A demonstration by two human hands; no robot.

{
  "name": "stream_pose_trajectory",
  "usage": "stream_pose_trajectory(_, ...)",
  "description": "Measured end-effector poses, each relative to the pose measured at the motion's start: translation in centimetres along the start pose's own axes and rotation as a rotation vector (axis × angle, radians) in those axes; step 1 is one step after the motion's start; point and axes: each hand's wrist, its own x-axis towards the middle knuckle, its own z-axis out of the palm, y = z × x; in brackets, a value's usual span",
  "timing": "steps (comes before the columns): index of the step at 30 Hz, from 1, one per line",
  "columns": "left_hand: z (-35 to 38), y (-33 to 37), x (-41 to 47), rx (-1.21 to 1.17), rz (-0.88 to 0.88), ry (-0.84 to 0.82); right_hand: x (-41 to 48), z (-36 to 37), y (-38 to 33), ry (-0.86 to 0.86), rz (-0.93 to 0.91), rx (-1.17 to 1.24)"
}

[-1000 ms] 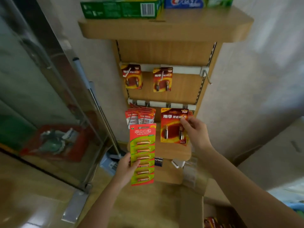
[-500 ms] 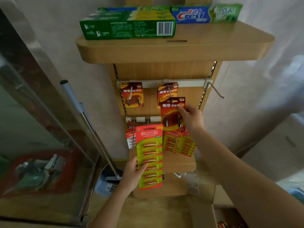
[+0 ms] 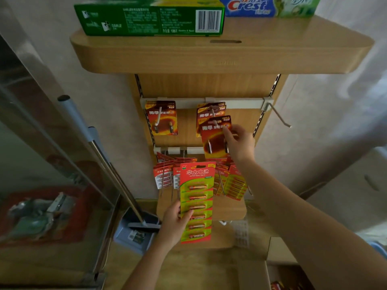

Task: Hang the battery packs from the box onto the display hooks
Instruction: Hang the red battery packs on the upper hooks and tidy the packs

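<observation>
My right hand [image 3: 238, 143] pinches a dark red two-battery pack [image 3: 214, 139] by its right edge, its top hole at the tip of the upper middle hook [image 3: 214, 117]. Another pack of the same kind [image 3: 209, 113] hangs behind it on that hook. A third one [image 3: 162, 118] hangs on the upper left hook. My left hand [image 3: 174, 222] grips a long red-and-green strip pack of several batteries [image 3: 196, 203] by its left side, held upright in front of the lower row. The cardboard box [image 3: 278, 275] sits at the bottom right, packs showing inside.
Several packs [image 3: 167, 176] crowd the lower hooks. A bare metal hook [image 3: 278, 115] sticks out at the upper right. Toothpaste boxes [image 3: 150, 17] lie on the top wooden shelf [image 3: 219, 57]. A dustpan and broom handle [image 3: 100, 155] lean at the left beside a glass door.
My right hand has lifted the dark red pack from the lower row up to the upper middle hook. My left hand has kept the strip pack steady. The camera has tilted upward and closer.
</observation>
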Motion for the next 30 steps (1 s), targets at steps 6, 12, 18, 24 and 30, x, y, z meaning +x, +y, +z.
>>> stream_pose_trajectory(6, 1.9, -2.4, 0.8, 0.041, -0.039, -0.005, 3.9, 0.6, -0.1, -0.113, 0.040, -0.061)
stream_pose_trajectory(12, 4.1, -4.9, 0.4, -0.036, -0.118, -0.028, -2.4, -2.5, 7.4, -0.173, 0.049, 0.055)
stream_pose_trajectory(18, 7.5, -7.3, 0.0, -0.126, -0.209, -0.098, -10.5, -3.8, 15.5, -0.447, 0.237, 0.107)
stream_pose_trajectory(24, 10.5, -10.1, 0.7, -0.170, -0.256, -0.068, -10.9, -1.8, 19.7, -0.294, 0.293, -0.041)
stream_pose_trajectory(30, 10.9, -12.0, 1.9, -0.187, -0.323, -0.034, -9.6, -0.4, 21.1, -0.285, 0.302, -0.092)
